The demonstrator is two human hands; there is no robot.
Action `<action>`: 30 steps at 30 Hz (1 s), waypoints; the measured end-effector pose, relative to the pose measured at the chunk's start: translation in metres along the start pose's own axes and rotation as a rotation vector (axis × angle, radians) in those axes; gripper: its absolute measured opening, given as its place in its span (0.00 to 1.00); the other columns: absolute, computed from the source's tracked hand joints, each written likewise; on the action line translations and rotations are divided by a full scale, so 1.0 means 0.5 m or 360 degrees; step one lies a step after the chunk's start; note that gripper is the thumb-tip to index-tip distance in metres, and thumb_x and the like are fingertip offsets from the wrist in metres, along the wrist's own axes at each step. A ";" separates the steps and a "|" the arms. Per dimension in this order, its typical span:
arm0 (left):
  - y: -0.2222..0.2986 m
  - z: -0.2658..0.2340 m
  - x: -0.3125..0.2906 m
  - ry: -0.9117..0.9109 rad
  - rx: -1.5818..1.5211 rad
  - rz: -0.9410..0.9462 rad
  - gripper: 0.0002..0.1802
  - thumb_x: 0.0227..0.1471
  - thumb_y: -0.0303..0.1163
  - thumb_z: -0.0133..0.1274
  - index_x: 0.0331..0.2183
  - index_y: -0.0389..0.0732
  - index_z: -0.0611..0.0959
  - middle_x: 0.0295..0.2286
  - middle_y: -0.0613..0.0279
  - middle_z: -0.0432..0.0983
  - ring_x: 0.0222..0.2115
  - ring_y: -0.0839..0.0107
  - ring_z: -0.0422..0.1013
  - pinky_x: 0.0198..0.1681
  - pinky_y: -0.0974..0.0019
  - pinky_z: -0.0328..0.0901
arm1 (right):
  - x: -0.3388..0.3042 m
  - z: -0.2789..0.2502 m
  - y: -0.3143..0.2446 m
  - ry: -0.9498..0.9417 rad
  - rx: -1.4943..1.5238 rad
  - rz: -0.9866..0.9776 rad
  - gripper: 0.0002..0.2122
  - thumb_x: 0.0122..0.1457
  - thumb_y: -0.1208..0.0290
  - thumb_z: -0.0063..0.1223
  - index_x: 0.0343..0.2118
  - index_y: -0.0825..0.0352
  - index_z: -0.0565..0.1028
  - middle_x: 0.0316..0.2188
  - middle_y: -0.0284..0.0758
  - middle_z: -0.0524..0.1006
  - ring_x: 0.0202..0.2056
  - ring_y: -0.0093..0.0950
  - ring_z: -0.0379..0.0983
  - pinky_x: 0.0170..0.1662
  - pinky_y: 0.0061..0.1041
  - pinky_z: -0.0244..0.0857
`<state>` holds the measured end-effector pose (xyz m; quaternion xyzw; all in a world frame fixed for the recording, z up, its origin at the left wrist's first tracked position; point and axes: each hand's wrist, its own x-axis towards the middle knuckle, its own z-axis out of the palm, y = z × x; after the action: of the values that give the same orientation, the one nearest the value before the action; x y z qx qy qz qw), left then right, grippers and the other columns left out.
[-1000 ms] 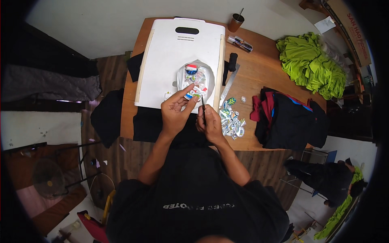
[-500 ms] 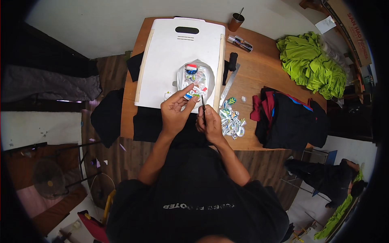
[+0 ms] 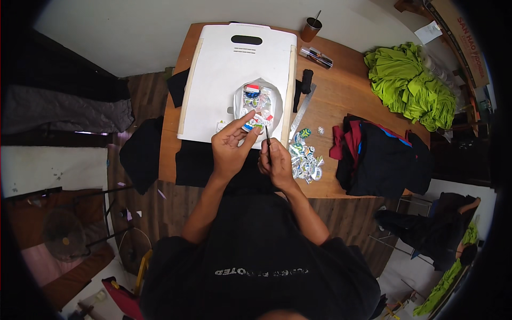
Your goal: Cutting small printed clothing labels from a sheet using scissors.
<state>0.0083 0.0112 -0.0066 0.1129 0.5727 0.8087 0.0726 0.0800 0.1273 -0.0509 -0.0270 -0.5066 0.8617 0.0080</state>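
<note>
In front of my body, my left hand (image 3: 231, 151) pinches a small printed sticker piece (image 3: 260, 121), white with coloured marks, between thumb and fingers. My right hand (image 3: 277, 164) is closed around a slim dark pointed tool (image 3: 268, 136). Its tip points up beside the sticker piece; whether it is tweezers or small scissors I cannot tell. Both hands are over the near edge of a white board (image 3: 213, 80). Just beyond my fingers, a round pale container (image 3: 278, 101) on the board has several shiny, colourful pieces in it.
Loose printed pieces (image 3: 306, 160) lie right of my right hand, beside a metal ruler (image 3: 303, 109). Folded dark garments (image 3: 381, 160) and a heap of lime-green fabric (image 3: 408, 82) occupy the table's right. A brown cup (image 3: 310, 29) stands at the back. Another person (image 3: 445, 229) is at lower right.
My hands, the sticker piece and the dark tool stay almost in place. The other person at lower right has shifted posture, with an arm now stretched out.
</note>
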 end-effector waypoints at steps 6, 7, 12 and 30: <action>-0.004 0.000 -0.002 -0.0001 0.0003 -0.0022 0.21 0.51 0.13 0.54 0.49 0.27 0.76 0.39 0.53 0.76 0.38 0.76 0.73 0.42 0.74 0.70 | -0.001 0.002 -0.005 0.0003 -0.0022 0.0013 0.17 0.70 0.57 0.31 0.33 0.66 0.64 0.13 0.25 0.57 0.13 0.15 0.49 0.17 0.16 0.47; -0.003 0.000 -0.002 -0.0002 -0.0001 -0.0023 0.21 0.51 0.13 0.54 0.49 0.27 0.76 0.40 0.53 0.76 0.38 0.76 0.73 0.42 0.74 0.70 | -0.001 0.002 -0.005 0.0002 -0.0031 0.0010 0.17 0.70 0.57 0.31 0.33 0.66 0.64 0.13 0.25 0.57 0.13 0.15 0.49 0.17 0.16 0.47; -0.002 0.000 0.000 -0.0009 0.0006 -0.0006 0.21 0.51 0.13 0.54 0.49 0.27 0.75 0.40 0.53 0.76 0.38 0.76 0.73 0.42 0.74 0.70 | 0.000 0.001 -0.001 0.0012 -0.0054 0.0007 0.17 0.70 0.57 0.31 0.33 0.66 0.64 0.13 0.25 0.57 0.13 0.15 0.49 0.17 0.16 0.47; -0.012 -0.014 0.007 -0.0044 0.0135 0.0098 0.20 0.56 0.17 0.49 0.51 0.27 0.73 0.43 0.50 0.75 0.40 0.77 0.71 0.45 0.74 0.66 | -0.005 -0.033 -0.020 -0.0107 -0.0061 0.0171 0.17 0.69 0.57 0.33 0.42 0.68 0.67 0.12 0.25 0.57 0.13 0.14 0.48 0.17 0.16 0.45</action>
<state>0.0031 0.0075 -0.0143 0.1448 0.6016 0.7839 0.0508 0.0833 0.1465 -0.0503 -0.0254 -0.5208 0.8515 -0.0560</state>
